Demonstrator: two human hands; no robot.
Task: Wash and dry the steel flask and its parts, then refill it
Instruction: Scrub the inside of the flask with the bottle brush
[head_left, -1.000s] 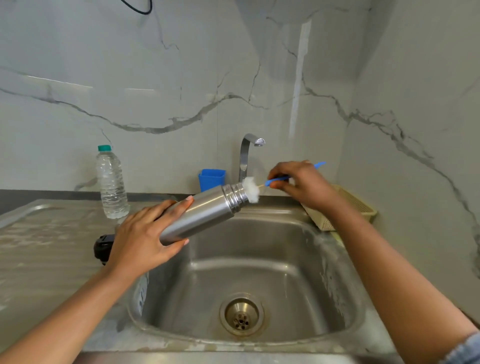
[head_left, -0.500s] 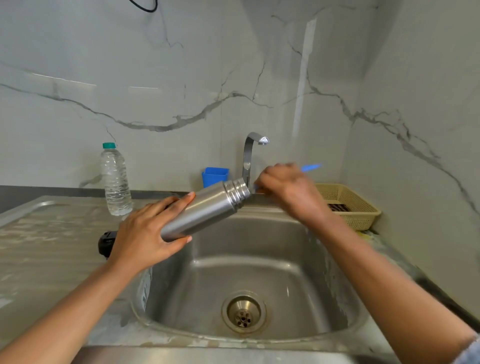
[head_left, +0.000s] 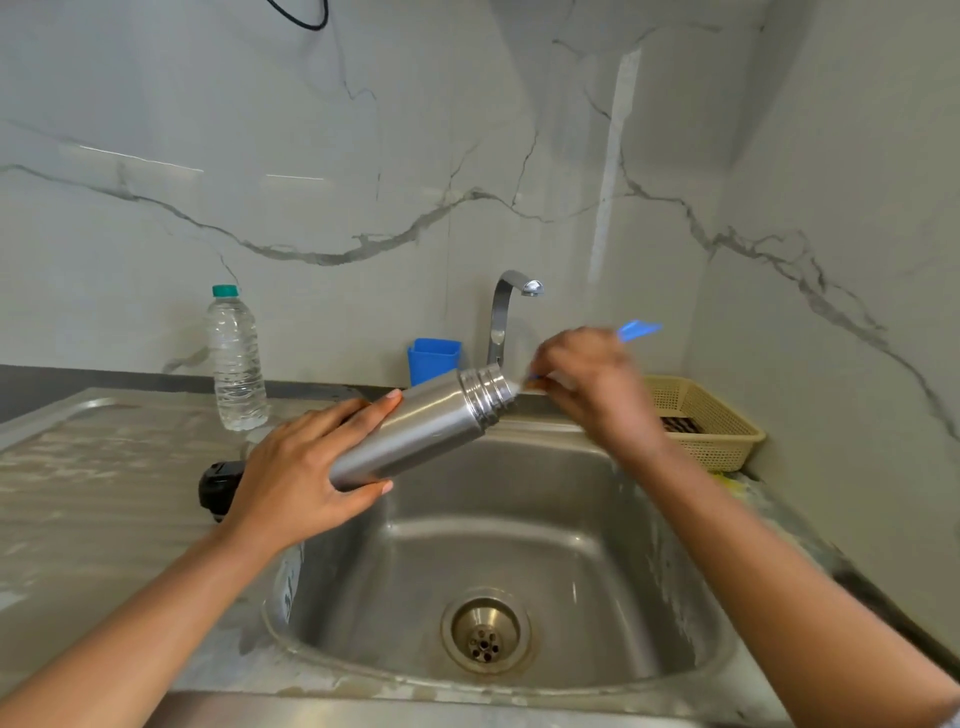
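My left hand grips the lower half of the steel flask, which lies tilted over the sink with its threaded open mouth pointing up and right. Just past the mouth, my right hand holds a bottle brush by its blue handle; the hand is motion-blurred. Most of the brush head is inside the flask, only a bit of white shows at the mouth. A black flask part lies on the drainboard behind my left wrist.
The steel sink has a drain at its bottom and a tap behind it. A clear water bottle stands on the drainboard, a blue cup sits by the tap, and a beige basket is at the right.
The brush head went from outside the mouth into the flask, and my right hand moved up against the mouth. The view shifted slightly upward.
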